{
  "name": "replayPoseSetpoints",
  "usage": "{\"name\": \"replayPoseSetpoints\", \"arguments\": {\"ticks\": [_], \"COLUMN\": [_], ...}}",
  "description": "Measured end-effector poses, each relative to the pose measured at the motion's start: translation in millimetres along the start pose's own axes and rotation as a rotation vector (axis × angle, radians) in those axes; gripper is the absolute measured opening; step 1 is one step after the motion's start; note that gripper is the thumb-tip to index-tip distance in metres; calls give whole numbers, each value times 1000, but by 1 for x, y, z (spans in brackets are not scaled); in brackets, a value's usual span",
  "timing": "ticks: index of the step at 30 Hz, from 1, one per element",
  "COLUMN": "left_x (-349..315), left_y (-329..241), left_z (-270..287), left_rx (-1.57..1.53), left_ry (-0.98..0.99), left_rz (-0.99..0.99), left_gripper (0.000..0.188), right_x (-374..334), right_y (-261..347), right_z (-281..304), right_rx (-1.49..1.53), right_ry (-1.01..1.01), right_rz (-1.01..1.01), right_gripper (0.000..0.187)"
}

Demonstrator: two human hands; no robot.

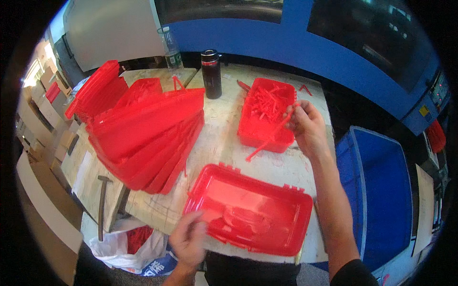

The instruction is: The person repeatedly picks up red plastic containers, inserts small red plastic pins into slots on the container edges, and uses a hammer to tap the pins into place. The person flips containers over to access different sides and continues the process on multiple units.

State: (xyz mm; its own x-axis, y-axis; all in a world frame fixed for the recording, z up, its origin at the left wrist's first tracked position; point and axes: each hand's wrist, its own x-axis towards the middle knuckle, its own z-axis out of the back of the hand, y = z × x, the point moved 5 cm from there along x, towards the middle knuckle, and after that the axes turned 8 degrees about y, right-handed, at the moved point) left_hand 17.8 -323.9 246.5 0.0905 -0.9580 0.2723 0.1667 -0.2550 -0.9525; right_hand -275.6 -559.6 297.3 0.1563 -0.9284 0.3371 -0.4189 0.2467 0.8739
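Right hand (307,125), right of centre, pinches a thin red strip (268,141); blurred left hand (189,242), grip unclear, at lower-centre red tray (286,209); upper-centre red bin (256,127) holds red pieces (268,102)

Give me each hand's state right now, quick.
Left hand: blurred, at the red lid; whether it grips cannot be told.
Right hand: closed, holding a red strip.

At the near edge of the bench (218,136), the left hand (189,240) is blurred; whether it touches the red tray (286,229) cannot be told. The right hand (307,123) covers the upper end of a red strip (268,142). Toward the far left corner, stacked red trays (143,121) partly hide a red box (147,86). The view's lower edge cuts off the black sleeve (354,275).
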Motion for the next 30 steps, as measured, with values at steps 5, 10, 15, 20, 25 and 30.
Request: {"name": "replayPoseSetpoints", "arguments": {"ticks": [5, 10, 15, 20, 25, 30], "left_x": [-6, -42, -116, -157, -175, -180], "left_y": [-31, -20, -11, 5, 13, 7], "left_z": [-89, -100, -148, -165, -165, -160], "left_rx": [-745, -670, -1329, -1556, -1427, -1511], "left_ry": [236, 411, 685, 512, 576, 508], "left_rz": [149, 340, 724, 989, 1060, 1050], "left_gripper": [43, 28, 22, 23, 25, 30], "right_x": [-138, -250, -321, -358, -371, -386], "right_y": [28, 31, 27, 30, 30, 34], "right_z": [-54, -47, -54, -53, -46, -65], "right_rx": [217, 298, -68, 38, -131, -787], "right_ry": [-39, -119, 28, 77, 7, 354], "right_rz": [13, -51, 101, 136, 151, 89], "right_gripper": [16, 22, 28, 30, 16, 41]}}
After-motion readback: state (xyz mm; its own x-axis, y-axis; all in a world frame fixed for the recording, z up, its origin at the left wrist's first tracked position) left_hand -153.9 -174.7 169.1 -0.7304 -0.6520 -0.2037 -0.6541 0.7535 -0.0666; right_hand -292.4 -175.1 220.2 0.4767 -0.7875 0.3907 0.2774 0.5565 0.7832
